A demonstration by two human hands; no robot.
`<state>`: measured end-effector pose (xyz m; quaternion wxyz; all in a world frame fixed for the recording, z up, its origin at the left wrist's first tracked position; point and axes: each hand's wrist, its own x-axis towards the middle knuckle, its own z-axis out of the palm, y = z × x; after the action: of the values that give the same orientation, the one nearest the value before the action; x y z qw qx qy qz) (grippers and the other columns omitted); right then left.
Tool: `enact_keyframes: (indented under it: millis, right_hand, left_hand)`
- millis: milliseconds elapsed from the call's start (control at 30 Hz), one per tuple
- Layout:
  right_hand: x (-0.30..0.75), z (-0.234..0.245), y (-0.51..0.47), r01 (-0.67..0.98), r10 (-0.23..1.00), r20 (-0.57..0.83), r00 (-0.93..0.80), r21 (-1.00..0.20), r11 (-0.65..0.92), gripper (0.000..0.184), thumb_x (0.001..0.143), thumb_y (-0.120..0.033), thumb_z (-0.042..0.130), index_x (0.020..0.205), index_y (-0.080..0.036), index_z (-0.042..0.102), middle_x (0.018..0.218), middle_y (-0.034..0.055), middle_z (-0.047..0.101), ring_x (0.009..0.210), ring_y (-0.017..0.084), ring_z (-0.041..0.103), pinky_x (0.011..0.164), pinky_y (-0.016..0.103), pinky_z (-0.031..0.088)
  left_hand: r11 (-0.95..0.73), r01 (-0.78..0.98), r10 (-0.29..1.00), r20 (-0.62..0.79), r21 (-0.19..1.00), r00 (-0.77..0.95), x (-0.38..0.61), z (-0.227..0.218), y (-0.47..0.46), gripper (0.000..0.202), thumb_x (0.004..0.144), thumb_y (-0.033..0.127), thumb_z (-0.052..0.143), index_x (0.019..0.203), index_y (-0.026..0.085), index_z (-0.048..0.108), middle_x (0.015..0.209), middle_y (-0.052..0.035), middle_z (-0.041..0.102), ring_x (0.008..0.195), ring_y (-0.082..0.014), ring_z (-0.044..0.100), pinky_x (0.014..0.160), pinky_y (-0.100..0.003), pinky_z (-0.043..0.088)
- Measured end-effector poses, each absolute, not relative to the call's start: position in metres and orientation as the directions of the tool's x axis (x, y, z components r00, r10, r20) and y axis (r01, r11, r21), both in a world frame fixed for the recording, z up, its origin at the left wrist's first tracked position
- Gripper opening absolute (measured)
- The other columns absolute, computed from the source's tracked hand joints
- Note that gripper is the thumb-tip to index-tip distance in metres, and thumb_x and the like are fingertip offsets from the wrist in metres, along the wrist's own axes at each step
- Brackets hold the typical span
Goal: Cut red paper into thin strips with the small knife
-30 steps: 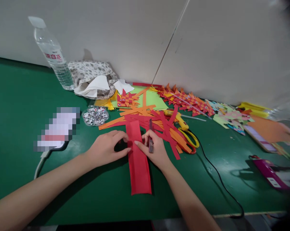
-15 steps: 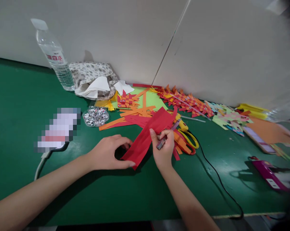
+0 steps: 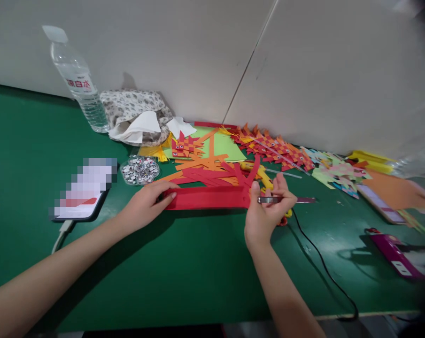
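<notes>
A folded strip of red paper (image 3: 205,198) lies level in front of me, running left to right. My left hand (image 3: 147,202) pinches its left end between thumb and fingers. At the other end is my right hand (image 3: 266,213), its thumb beside the paper edge. Held across that palm is a slim metal craft knife (image 3: 305,200), its blade pointing right; the middle is hidden by fingers. Whether the right thumb grips the paper too, I cannot tell. Just behind lie loose red and orange paper strips (image 3: 201,164) and a yellow glue gun (image 3: 266,178), partly covered.
Woven paper fish (image 3: 275,148) are piled against the wall. A tub of googly eyes (image 3: 141,170), a phone on a cable (image 3: 83,190), a water bottle (image 3: 78,84) and a tissue pouch (image 3: 135,103) stand left. At right are a purple power strip (image 3: 391,253) and black cord (image 3: 321,258).
The red paper has swung from a slant to level and come down nearer the table. My left hand has shifted up and left and closed on its end; my right hand has moved right with the knife.
</notes>
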<state>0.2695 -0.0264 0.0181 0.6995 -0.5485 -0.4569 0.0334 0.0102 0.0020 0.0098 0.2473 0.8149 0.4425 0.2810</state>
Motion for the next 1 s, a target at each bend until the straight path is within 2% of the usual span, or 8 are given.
enact_keyframes:
  millis: [67,133,267,433,533,667,767,1000]
  right_hand:
    - [0.271,0.02,-0.027,0.441,0.521,0.609,0.598,-0.793,0.42,0.03,0.085,-0.03,0.066,0.092,-0.027,0.037,0.134,0.0135,0.05,0.125,0.023,0.053,0.102,0.048,0.042]
    - [0.268,0.022,-0.028,0.388,0.543,0.584,0.603,-0.81,0.439,0.024,0.088,-0.032,0.063,0.093,-0.026,0.04,0.111,0.0089,0.061,0.096,0.019,0.066,0.09,0.041,0.05]
    - [0.257,0.022,-0.037,0.307,0.704,0.527,0.476,-0.85,0.428,0.02,0.097,-0.043,0.043,0.09,-0.025,0.044,0.061,-0.0041,0.058,0.05,0.014,0.056,0.057,0.03,0.049]
    - [0.251,0.012,-0.048,0.352,0.837,0.528,0.145,-0.818,0.455,0.036,0.097,-0.054,0.036,0.105,-0.023,0.053,0.059,-0.0023,0.06,0.052,0.015,0.057,0.057,0.031,0.049]
    - [0.252,0.01,-0.051,0.341,0.84,0.531,0.108,-0.814,0.471,0.041,0.097,-0.054,0.036,0.113,-0.023,0.057,0.062,-0.0004,0.062,0.055,0.017,0.06,0.055,0.032,0.05]
    - [0.252,0.016,-0.052,0.251,0.823,0.527,0.21,-0.843,0.476,0.04,0.096,-0.049,0.038,0.097,-0.022,0.067,0.061,0.0008,0.064,0.053,0.018,0.062,0.051,0.031,0.05]
    - [0.251,0.021,-0.052,0.123,0.831,0.494,0.256,-0.869,0.479,0.039,0.096,-0.046,0.042,0.08,-0.021,0.068,0.053,-0.0007,0.06,0.046,0.015,0.058,0.047,0.028,0.047]
    - [0.253,0.024,-0.055,-0.019,0.935,0.346,0.073,-0.937,0.348,0.036,0.092,-0.043,0.053,0.07,-0.02,0.069,0.052,-0.0013,0.058,0.041,0.011,0.054,0.043,0.023,0.045]
  left_hand:
    - [-0.505,0.574,0.842,0.221,0.645,0.492,0.01,0.007,0.002,0.028,0.096,0.037,0.043,0.109,0.023,0.063,0.107,-0.0051,0.071,0.083,-0.0176,0.066,0.065,-0.025,0.05]
    - [-0.514,0.563,0.835,0.225,0.647,0.503,0.011,0.005,0.001,0.028,0.096,0.037,0.044,0.113,0.024,0.062,0.109,-0.0047,0.07,0.084,-0.0172,0.066,0.067,-0.026,0.051]
    - [-0.604,0.553,0.783,0.298,0.575,0.545,0.012,0.002,-0.003,0.025,0.095,0.033,0.047,0.115,0.026,0.061,0.113,-0.0035,0.069,0.101,-0.0192,0.065,0.084,-0.031,0.051]
    - [-0.644,0.531,0.734,0.247,0.551,0.633,0.013,0.005,-0.005,0.033,0.088,0.036,0.058,0.119,0.024,0.057,0.11,-0.0051,0.068,0.097,-0.0194,0.065,0.082,-0.031,0.052]
    - [-0.626,0.511,0.731,0.216,0.59,0.647,0.013,0.008,-0.005,0.036,0.086,0.037,0.06,0.119,0.024,0.055,0.104,-0.0051,0.068,0.092,-0.0184,0.065,0.078,-0.03,0.052]
    - [-0.601,0.506,0.736,0.183,0.619,0.651,0.013,0.013,-0.006,0.044,0.08,0.041,0.067,0.119,0.024,0.056,0.098,-0.0032,0.067,0.088,-0.0183,0.064,0.072,-0.028,0.05]
    - [-0.596,0.509,0.734,0.165,0.621,0.659,0.014,0.014,-0.006,0.036,0.08,0.031,0.066,0.114,0.024,0.058,0.084,0.0009,0.066,0.077,-0.0156,0.063,0.066,-0.025,0.047]
    - [-0.526,0.522,0.807,0.201,0.672,0.556,0.013,0.008,-0.003,0.027,0.08,0.021,0.058,0.108,0.022,0.059,0.086,0.0009,0.068,0.08,-0.0144,0.063,0.069,-0.025,0.047]
